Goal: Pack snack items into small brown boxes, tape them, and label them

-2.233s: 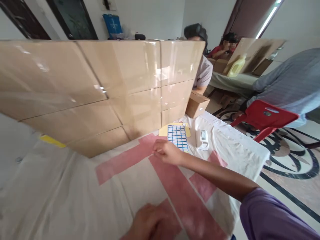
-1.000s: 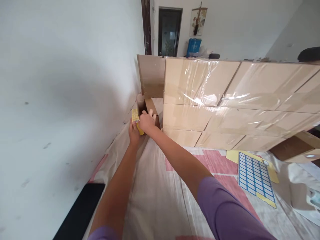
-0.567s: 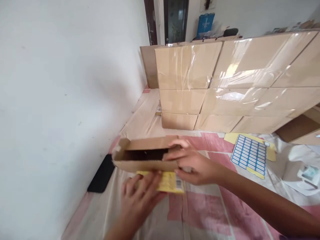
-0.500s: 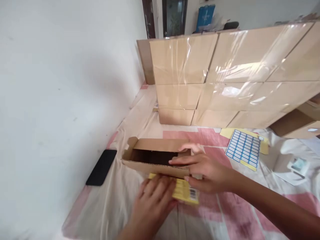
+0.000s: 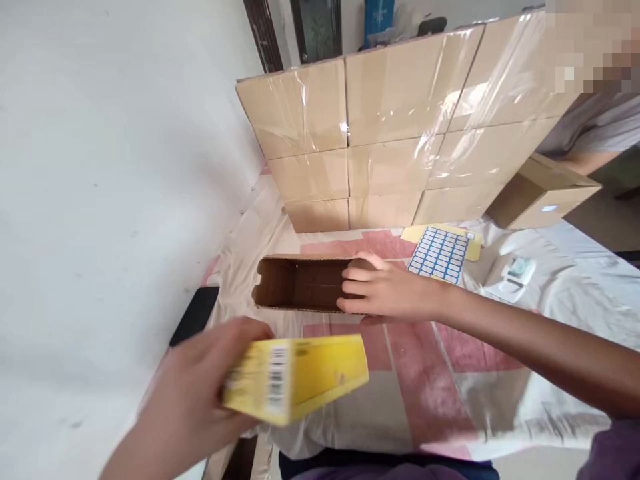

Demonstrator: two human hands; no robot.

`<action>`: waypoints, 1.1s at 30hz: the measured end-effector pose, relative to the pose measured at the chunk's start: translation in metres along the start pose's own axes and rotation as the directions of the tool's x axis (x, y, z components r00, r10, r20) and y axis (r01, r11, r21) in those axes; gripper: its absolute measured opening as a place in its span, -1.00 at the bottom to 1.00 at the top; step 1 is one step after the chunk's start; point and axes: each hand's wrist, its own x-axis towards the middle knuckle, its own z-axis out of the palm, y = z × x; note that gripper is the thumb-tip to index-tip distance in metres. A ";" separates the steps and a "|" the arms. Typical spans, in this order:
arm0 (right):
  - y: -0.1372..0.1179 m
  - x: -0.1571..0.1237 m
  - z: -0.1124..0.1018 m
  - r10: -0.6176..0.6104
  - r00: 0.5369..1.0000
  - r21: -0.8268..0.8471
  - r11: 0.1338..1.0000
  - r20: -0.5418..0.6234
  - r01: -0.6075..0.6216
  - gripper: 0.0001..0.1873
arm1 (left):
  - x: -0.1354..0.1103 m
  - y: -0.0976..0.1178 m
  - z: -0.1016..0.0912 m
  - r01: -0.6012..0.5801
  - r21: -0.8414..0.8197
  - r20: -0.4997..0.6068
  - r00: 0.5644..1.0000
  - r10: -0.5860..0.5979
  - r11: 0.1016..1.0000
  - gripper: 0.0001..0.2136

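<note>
My left hand [image 5: 200,380] is closed round a yellow box [image 5: 325,373] with a barcode on its end, slightly blurred and raised in front of the cardboard box. That narrow cardboard box [image 5: 295,307] stands open at the top on the cloth, and its dark inside looks bare. My right hand [image 5: 390,290] grips its right end, with fingers bent over the rim into the opening and the thumb low on the near side.
A wall of plastic-wrapped cartons [image 5: 395,100] stands behind. A black phone [image 5: 195,313] lies left by the white wall [image 5: 100,200]. On the right are a label sheet [image 5: 440,253], a white device [image 5: 513,277], an open carton [image 5: 545,197] and another person's arm [image 5: 590,160].
My left hand has lifted the yellow box off the cloth towards me and turned it. The cardboard box's flaps now stand up, with my right hand still at its right end. The view has shifted right.
</note>
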 end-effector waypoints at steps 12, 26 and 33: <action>-0.021 -0.018 0.019 -0.132 0.906 -0.221 0.974 -0.403 0.044 -0.59 | 0.086 0.014 -0.028 0.044 0.330 -0.059 0.998 -0.026 0.943 -0.59; -0.028 -0.029 0.023 0.092 0.904 -0.081 0.987 -0.418 -0.138 -0.71 | 0.086 0.015 -0.021 -0.133 0.385 -0.030 0.987 0.156 0.913 -0.59; -0.028 -0.042 0.035 0.120 0.874 0.014 0.992 -0.472 -0.129 -0.73 | 0.107 -0.009 0.015 0.018 0.185 0.088 0.995 -0.035 0.983 -0.42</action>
